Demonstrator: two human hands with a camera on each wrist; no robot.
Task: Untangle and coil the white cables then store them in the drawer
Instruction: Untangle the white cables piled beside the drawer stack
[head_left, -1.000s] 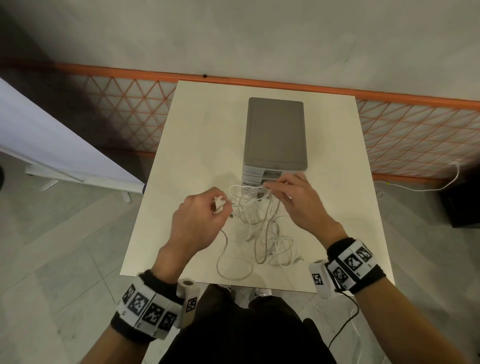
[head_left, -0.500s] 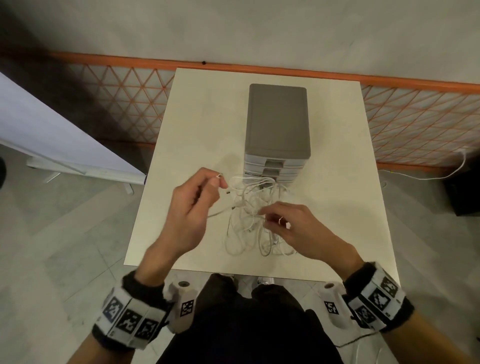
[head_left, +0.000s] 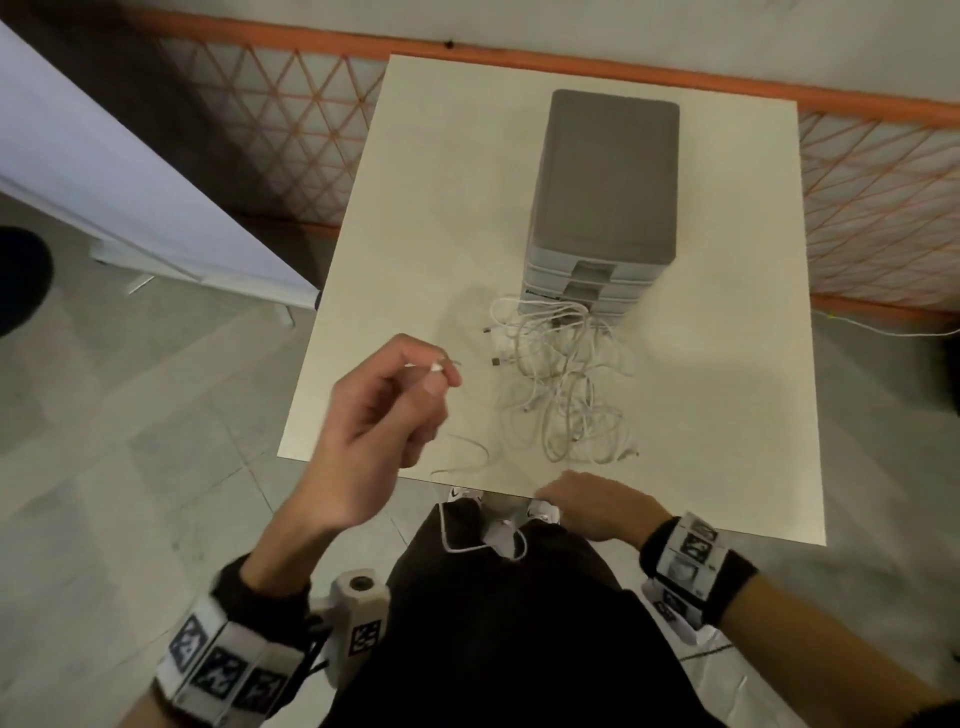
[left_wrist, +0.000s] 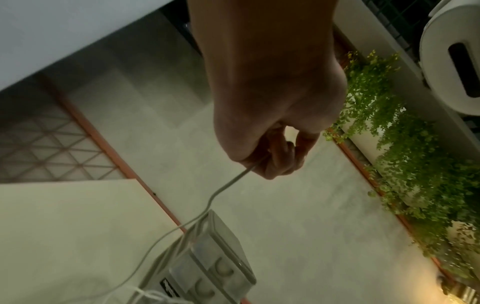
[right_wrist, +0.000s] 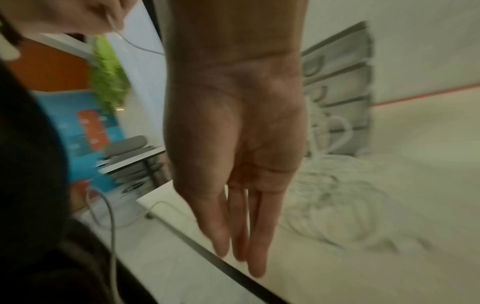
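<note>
Since half a second ago, the right hand (head_left: 597, 512) has let go of the tangle and dropped to the near table (head_left: 727, 395) edge, fingers (right_wrist: 255, 236) straight and empty. Raised, the left hand (head_left: 384, 415) pinches one white cable's plug (head_left: 435, 367) between thumb and forefinger; that cable (head_left: 462, 462) trails below the fingers over the table edge. Beyond them, the remaining white cables (head_left: 563, 379) lie knotted against the grey drawer unit (head_left: 608, 182), drawers closed. Untangling seems underway; next likely needs this cable drawn clear and coiled. Orange lattice fencing (head_left: 270, 119) borders the tiled floor.
</note>
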